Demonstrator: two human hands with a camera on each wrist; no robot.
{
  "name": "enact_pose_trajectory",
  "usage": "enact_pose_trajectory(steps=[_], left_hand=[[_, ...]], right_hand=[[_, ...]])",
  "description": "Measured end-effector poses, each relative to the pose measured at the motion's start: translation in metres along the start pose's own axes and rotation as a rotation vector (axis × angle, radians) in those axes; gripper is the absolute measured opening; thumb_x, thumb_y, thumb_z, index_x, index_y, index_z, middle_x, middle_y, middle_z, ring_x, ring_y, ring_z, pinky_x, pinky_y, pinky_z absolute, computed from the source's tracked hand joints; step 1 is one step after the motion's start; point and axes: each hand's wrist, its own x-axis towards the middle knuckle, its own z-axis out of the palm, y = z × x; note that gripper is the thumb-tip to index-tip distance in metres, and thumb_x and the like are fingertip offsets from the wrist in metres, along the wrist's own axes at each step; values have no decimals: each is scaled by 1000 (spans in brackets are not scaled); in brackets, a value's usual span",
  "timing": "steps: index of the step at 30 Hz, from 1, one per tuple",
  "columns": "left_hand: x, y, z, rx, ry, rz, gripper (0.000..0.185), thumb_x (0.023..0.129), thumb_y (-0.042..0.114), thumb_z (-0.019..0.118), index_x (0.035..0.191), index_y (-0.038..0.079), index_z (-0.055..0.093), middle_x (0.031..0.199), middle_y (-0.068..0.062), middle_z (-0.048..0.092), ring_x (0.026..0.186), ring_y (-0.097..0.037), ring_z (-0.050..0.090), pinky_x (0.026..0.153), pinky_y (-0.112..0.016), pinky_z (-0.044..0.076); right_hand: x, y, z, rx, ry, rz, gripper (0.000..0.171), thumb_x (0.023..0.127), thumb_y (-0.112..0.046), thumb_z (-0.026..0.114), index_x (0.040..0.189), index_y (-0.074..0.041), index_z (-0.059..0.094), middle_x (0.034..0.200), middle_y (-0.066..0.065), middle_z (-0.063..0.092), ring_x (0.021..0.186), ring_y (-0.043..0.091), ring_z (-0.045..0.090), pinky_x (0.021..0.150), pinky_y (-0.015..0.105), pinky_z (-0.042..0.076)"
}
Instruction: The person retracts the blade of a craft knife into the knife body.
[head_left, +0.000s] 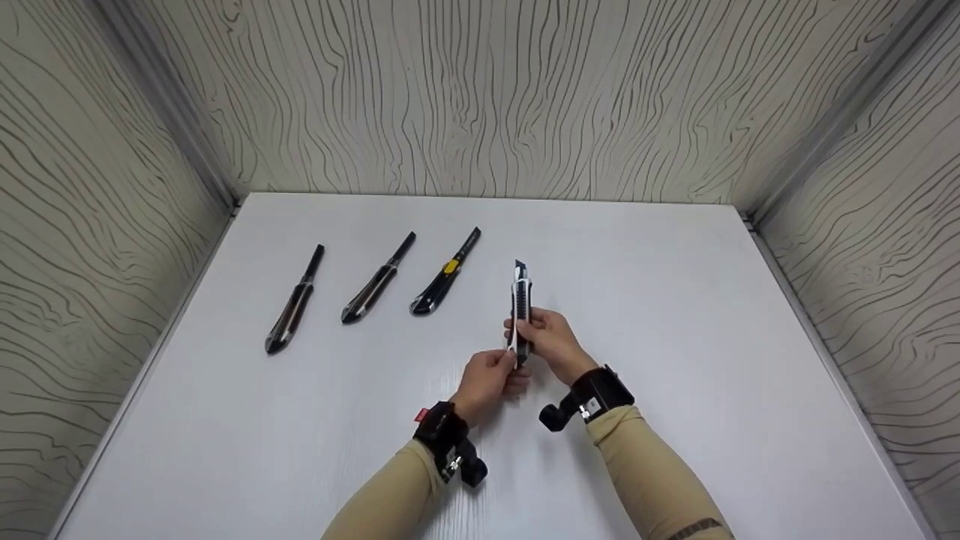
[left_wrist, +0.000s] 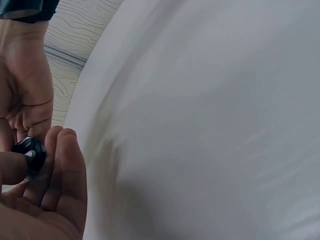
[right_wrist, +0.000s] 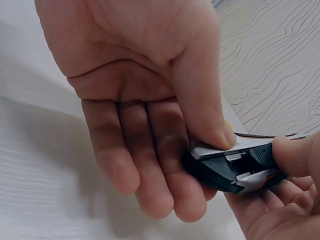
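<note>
Both hands meet low over the white surface [head_left: 675,300], sharing one utility knife [head_left: 520,307] held upright just above it, blade tip showing. Right hand [head_left: 553,341] pinches the handle between thumb and fingers; left hand [head_left: 489,379] grips the butt end. Three more knives [head_left: 375,289] lie well apart to the left. Judged mid-adjustment, the next move calls for a steady thumb on the slider.

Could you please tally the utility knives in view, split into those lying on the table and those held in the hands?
Utility knives lying on the table: 3 (left knife, middle knife, yellow-slider knife)
Utility knives held: 1 (held knife, gripped by the left hand and the right hand)
Total: 4
</note>
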Motion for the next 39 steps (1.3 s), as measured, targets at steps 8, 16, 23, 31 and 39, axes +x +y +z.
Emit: enact_pose_trajectory(steps=[8, 16, 23, 31, 39], left_hand=[[-1, 1, 0, -9, -18, 17, 35, 103, 14, 43, 113, -15, 61, 97, -26, 72, 80, -23, 73, 73, -36, 62], [-2, 2, -2, 10, -6, 7, 37, 103, 17, 43, 113, -13, 62, 96, -25, 72, 86, -33, 73, 73, -36, 62], [-2, 3, -1, 16, -1, 11, 37, 103, 17, 43, 112, -13, 63, 96, -27, 71, 85, -34, 73, 72, -38, 62], [-1, 2, -1, 21, 2, 12, 37, 103, 17, 44, 111, -14, 63, 94, -26, 72, 83, -33, 73, 72, -38, 62], [-1, 3, -1, 13, -14, 9, 36, 103, 16, 43, 112, -14, 62, 94, -23, 72, 86, -32, 74, 74, -35, 62]], right_hand=[[1, 0, 1, -26, 4, 3, 34, 99, -3, 49, 130, 10, 49, 125, 26, 62, 97, 15, 67, 84, 26, 55], [1, 0, 2, -47, 28, 14, 34, 97, -1, 51, 130, 7, 51, 122, 22, 65, 100, 18, 67, 87, 28, 55], [2, 0, 2, -41, 14, 9, 35, 97, -1, 51, 131, 7, 50, 124, 24, 63, 99, 17, 67, 86, 27, 54], [1, -1, 0, -43, -12, 4, 36, 98, -1, 50, 132, 9, 49, 125, 24, 63, 100, 17, 66, 87, 27, 54], [0, -1, -1, -70, -25, 10, 36, 99, -2, 50, 134, 7, 49, 127, 23, 62, 102, 17, 65, 87, 27, 54]])
